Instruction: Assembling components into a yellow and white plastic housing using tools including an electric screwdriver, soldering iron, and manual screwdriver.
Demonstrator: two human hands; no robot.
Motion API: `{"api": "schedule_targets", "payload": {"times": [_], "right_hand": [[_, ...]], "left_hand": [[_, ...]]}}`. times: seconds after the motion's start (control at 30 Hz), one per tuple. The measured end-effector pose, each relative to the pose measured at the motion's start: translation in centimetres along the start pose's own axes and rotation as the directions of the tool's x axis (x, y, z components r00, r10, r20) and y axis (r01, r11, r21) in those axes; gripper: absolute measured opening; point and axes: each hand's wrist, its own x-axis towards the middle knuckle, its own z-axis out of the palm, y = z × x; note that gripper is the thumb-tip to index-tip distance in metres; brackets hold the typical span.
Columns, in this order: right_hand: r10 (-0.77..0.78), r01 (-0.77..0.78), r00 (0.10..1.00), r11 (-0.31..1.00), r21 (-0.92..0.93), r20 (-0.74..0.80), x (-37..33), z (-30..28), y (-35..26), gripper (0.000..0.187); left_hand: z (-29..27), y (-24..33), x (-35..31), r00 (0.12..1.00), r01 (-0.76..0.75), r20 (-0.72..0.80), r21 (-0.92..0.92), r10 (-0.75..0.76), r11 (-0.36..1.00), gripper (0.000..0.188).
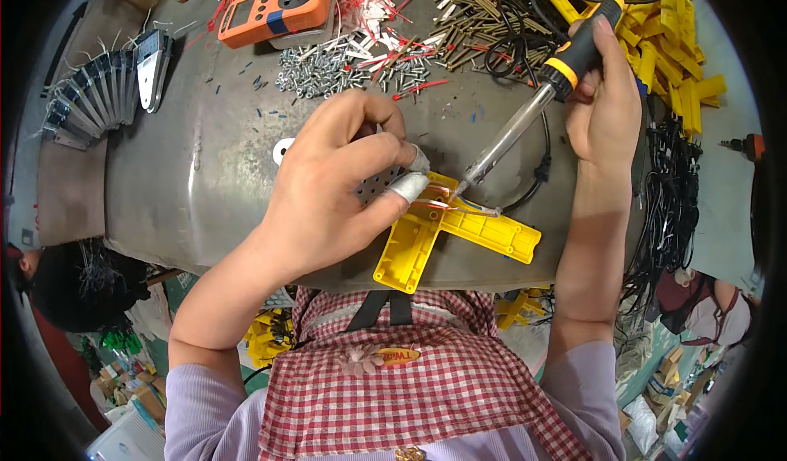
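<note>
My right hand (605,100) grips a soldering iron (566,66) by its black and orange handle. The iron slants down to the left, its tip at thin red and white wires (434,204) inside a T-shaped yellow plastic housing (407,256). White covers wrap the thumb and a fingertip of my left hand (332,186), which is closed in a pinch at the wires beside the housing. Partly hidden under this hand is a dark perforated plate (375,187). A white rounded end with a hole (282,149) shows past the knuckles.
Silver screws (316,72), white and red small parts (373,18) and brass-coloured pins (492,22) lie in heaps behind. An orange meter (279,12) stands far left, near a row of flat plates (98,92). Yellow housings (668,43) and black cables (664,207) are at right.
</note>
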Motion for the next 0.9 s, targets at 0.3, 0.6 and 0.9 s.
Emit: {"api": "schedule_targets", "payload": {"times": [0.3,0.6,0.9], "right_hand": [[-0.002,0.002,1.0,0.999,-0.049,0.006,-0.4,1.0,-0.3,0.025],[-0.013,0.011,1.0,0.991,-0.13,-0.016,-0.3,1.5,-0.9,0.018],[0.005,-0.005,1.0,0.995,-0.103,-0.005,-0.1,1.1,-0.6,0.019]], "left_hand": [[-0.3,-0.2,-0.2,0.997,0.028,0.068,0.008,-0.028,1.0,0.017],[0.1,-0.2,-0.1,0.999,-0.006,0.033,0.036,0.005,0.999,0.018],[0.3,-0.2,-0.3,1.0,-0.009,0.02,0.031,0.009,0.999,0.018]]}}
